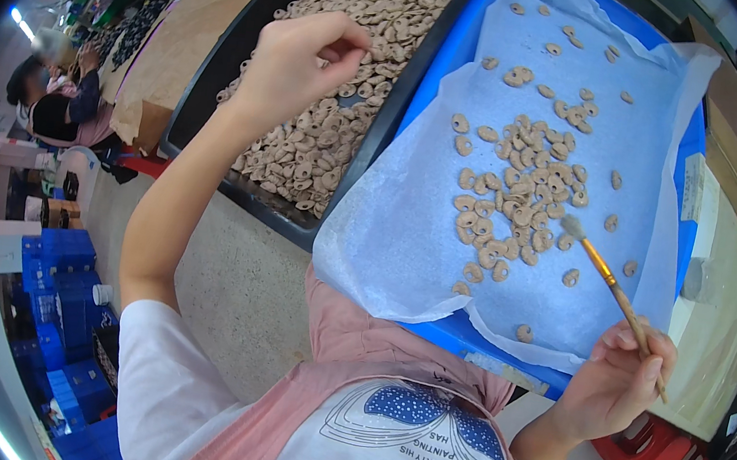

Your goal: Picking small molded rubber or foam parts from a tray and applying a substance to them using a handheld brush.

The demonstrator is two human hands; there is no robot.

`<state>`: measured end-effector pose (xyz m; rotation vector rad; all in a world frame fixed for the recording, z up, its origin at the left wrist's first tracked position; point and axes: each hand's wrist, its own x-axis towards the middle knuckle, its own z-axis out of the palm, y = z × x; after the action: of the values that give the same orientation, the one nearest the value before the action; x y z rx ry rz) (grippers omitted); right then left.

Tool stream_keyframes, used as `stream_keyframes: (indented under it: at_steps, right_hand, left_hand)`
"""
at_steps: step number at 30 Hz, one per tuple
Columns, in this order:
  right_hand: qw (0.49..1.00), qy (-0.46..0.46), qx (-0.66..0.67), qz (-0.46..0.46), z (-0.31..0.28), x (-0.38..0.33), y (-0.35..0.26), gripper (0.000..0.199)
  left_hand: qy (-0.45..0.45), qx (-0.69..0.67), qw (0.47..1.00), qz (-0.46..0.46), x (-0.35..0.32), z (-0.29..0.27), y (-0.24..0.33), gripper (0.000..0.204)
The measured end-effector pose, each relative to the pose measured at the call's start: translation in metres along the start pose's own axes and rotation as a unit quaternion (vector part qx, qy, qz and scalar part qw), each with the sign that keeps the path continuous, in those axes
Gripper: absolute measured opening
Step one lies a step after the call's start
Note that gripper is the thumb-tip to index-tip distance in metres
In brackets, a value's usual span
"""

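My left hand (302,61) is raised over a black tray (211,87) heaped with small grey-brown oval pieces, each with a hole. Thumb and forefinger are pinched together; whatever they hold, if anything, cannot be made out. In my right hand (621,381) is a thin wooden paintbrush (622,302) with a pale tip, gripped near the handle's end. Its bristles are at the right side of a cluster of the same oval pieces (532,172). These lie loose on white paper (387,232) lining a blue tray (430,63).
Brown board (207,12) lies beyond the black tray on the left. Blue crates (60,303) are stacked at lower left, and another person (62,100) sits farther back. Something red (645,452) stands below my right hand. A pale surface (723,301) borders the blue tray on the right.
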<state>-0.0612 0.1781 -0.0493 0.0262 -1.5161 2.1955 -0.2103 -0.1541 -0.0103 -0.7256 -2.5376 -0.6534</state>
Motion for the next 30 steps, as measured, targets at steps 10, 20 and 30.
stream_keyframes:
  at_steps: [10, 20, 30]
  right_hand:
    - [0.985, -0.149, 0.078, 0.037, -0.003, 0.005, 0.0, 0.021]
    - [0.988, -0.141, 0.06, 0.033, -0.004, 0.004, 0.001, 0.022]
    - [0.998, -0.023, 0.039, 0.031, -0.001, 0.006, -0.001, 0.023]
  left_hand:
    - [-0.008, -0.154, 0.946, 0.284, -0.008, 0.022, 0.089, 0.024]
    - [-0.009, -0.169, 0.929, 0.329, -0.004, 0.022, 0.1, 0.029]
    - [-0.03, -0.136, 0.924, 0.356, 0.0, 0.013, 0.096, 0.028]
